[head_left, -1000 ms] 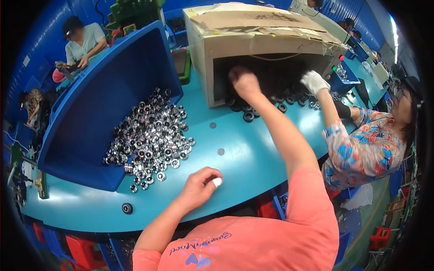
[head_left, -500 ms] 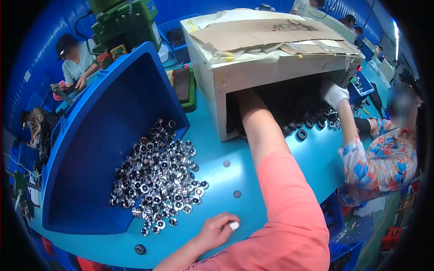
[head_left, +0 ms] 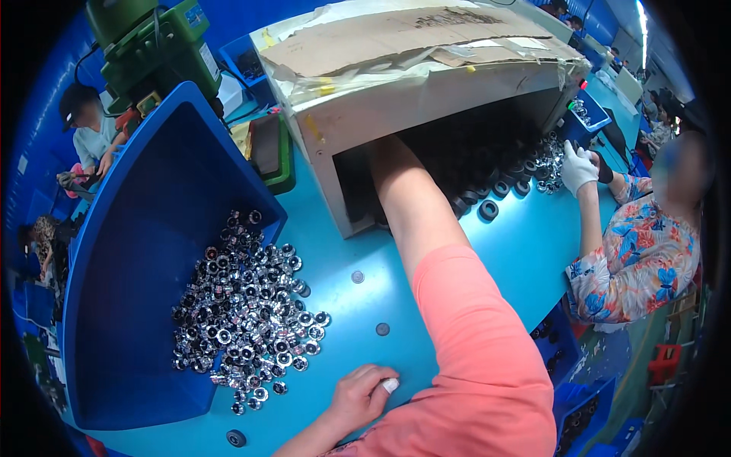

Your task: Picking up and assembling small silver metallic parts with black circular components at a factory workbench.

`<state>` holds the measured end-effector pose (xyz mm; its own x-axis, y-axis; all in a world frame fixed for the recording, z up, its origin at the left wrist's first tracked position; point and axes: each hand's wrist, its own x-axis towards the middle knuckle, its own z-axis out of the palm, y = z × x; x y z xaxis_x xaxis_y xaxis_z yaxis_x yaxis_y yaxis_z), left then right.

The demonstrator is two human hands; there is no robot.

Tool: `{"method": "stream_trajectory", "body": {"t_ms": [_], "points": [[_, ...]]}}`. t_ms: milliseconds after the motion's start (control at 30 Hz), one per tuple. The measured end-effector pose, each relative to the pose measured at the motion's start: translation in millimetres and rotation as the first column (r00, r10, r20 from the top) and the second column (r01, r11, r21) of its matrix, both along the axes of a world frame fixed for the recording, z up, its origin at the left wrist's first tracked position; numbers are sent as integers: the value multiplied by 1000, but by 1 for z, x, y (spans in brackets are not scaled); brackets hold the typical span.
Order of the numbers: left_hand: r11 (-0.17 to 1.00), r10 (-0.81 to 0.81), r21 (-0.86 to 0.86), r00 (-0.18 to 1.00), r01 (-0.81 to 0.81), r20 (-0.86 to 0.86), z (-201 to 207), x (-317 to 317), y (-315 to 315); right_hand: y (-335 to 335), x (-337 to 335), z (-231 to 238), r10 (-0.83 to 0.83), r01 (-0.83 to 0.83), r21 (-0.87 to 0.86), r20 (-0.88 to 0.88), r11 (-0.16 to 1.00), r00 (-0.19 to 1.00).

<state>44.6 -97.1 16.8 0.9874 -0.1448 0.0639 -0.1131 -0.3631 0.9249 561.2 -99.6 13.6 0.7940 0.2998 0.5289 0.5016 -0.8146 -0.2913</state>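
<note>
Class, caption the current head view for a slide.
Right arm inside a large pale box, left hand near shiny round parts spread from a blue bin onto a teal table.

A turquoise worktop [head_left: 525, 263] carries a blue bin [head_left: 126, 305] with metal parts [head_left: 247, 327] spilling out, and a pale box [head_left: 396, 110] with black rings [head_left: 488, 210] at its opening. Two grey discs [head_left: 382, 329] and a dark roller [head_left: 236, 438] lie apart.

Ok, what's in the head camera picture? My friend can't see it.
A person's right arm reaches into a big pale box, hand hidden; black rings lie at the opening. Their left hand rests on a blue-green table, near shiny metal parts spilling from a blue bin.
</note>
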Motion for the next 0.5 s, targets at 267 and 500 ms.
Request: {"method": "stream_trajectory", "body": {"t_ms": [267, 500], "points": [[1000, -2, 9, 1000, 2, -1, 2, -1, 0, 3, -7, 2, 13, -12, 12, -13, 1000, 1000], [1000, -8, 14, 1000, 8, -5, 2, -3, 0, 6, -8, 7, 18, -18, 24, -19, 1000, 1000]]}}
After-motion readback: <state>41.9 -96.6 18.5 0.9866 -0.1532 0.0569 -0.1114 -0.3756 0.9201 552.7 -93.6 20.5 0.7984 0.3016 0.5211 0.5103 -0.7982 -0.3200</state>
